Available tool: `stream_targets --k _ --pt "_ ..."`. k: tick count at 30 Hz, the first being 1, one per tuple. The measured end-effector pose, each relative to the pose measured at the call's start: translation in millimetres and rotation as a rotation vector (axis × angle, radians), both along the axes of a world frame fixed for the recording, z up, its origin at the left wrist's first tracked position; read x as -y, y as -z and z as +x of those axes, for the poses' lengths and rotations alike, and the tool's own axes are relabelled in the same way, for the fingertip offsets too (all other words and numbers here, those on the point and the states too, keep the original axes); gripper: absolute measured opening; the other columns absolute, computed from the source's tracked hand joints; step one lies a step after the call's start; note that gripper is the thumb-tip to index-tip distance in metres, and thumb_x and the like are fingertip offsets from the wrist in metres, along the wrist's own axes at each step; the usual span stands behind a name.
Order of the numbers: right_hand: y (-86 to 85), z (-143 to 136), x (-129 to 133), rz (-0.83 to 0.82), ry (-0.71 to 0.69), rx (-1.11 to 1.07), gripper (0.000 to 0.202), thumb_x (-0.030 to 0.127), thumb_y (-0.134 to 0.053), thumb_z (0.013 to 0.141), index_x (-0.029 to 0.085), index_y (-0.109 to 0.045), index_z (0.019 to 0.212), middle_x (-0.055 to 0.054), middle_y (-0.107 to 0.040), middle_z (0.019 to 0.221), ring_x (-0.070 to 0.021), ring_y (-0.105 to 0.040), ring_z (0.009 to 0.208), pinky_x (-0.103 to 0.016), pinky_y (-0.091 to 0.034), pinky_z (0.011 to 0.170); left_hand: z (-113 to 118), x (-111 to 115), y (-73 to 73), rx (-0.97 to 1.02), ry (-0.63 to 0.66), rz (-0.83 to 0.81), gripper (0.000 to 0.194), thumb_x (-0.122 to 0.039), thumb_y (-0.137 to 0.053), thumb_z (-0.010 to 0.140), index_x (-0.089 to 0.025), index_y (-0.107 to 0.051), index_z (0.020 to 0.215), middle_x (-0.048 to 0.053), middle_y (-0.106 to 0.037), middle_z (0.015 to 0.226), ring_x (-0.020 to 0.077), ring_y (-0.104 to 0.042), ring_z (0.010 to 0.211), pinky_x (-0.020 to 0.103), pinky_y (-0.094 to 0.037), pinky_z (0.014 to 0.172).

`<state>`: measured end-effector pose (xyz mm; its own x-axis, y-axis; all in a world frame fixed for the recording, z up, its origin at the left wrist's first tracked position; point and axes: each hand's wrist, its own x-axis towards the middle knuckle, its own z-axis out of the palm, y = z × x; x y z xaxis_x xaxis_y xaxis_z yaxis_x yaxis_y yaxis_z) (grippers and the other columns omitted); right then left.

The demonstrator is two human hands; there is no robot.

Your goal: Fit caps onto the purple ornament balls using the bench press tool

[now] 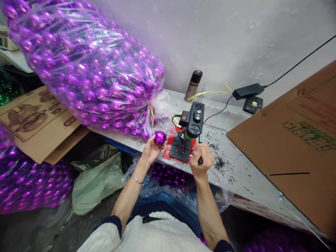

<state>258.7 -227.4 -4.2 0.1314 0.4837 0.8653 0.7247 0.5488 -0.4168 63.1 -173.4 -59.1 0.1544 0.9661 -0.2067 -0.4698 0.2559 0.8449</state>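
Between the fingers of my left hand [152, 149] is a shiny purple faceted ball [160, 137], held just left of a small black bench drill press [194, 120]. My right hand [201, 158] is wrapped round the black lever handle [200, 160] on the machine's right side. The machine's dark slotted base plate [180, 147] stands on a red sheet [168, 151] near the table's front edge. No ball lies on the base plate. Below the edge, in front of my body, more purple balls [169, 175] sit in an open clear plastic bag [153, 189].
A huge clear bag of purple balls [99, 73] leans over the table's left side. Dark shavings [220, 161] litter the white table [244, 175]. Behind stand a spray can [193, 85], a power adapter [248, 91] and a phone [253, 104]. A cardboard box [296, 140] rises at right.
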Motion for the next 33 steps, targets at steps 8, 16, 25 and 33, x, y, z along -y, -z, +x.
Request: stream_targets --k 8,16,25,33 --pt "-16.2 6 -3 0.012 0.011 0.099 0.024 0.010 -0.044 0.093 0.021 -0.049 0.073 0.001 -0.054 0.063 -0.0107 -0.051 0.059 -0.026 -0.038 0.059 49 8 40.2 -0.478 0.032 0.246 0.053 -0.039 -0.072 0.080 -0.018 -0.056 0.125 0.009 -0.068 0.122 0.0232 -0.067 0.109 0.037 -0.053 0.096" --pt "-9.2 4 0 0.009 0.031 0.106 0.023 0.010 -0.044 0.093 0.021 -0.051 0.075 -0.001 -0.058 0.067 -0.0119 -0.055 0.064 -0.027 -0.040 0.060 65 3 46.0 -0.976 0.065 0.628 0.059 -0.039 -0.077 0.078 -0.017 -0.053 0.128 0.013 -0.066 0.120 0.0284 -0.064 0.111 0.044 -0.052 0.097" --pt "-7.2 5 2 -0.003 0.023 0.119 0.021 0.010 -0.044 0.093 0.021 -0.054 0.077 -0.001 -0.059 0.067 -0.0123 -0.056 0.065 -0.027 -0.041 0.061 67 -3 50.6 -1.053 0.074 0.737 0.059 -0.041 -0.077 0.080 -0.018 -0.056 0.130 0.012 -0.069 0.117 0.0284 -0.065 0.107 0.044 -0.051 0.095" --pt "-8.9 7 4 -0.015 0.005 0.137 0.020 0.009 -0.044 0.092 0.021 -0.053 0.078 -0.001 -0.059 0.068 -0.0128 -0.057 0.067 -0.027 -0.042 0.061 83 -5 54.2 -1.068 -0.008 0.736 0.056 -0.042 -0.074 0.082 -0.018 -0.057 0.129 0.014 -0.067 0.122 0.0291 -0.062 0.115 0.045 -0.048 0.099"
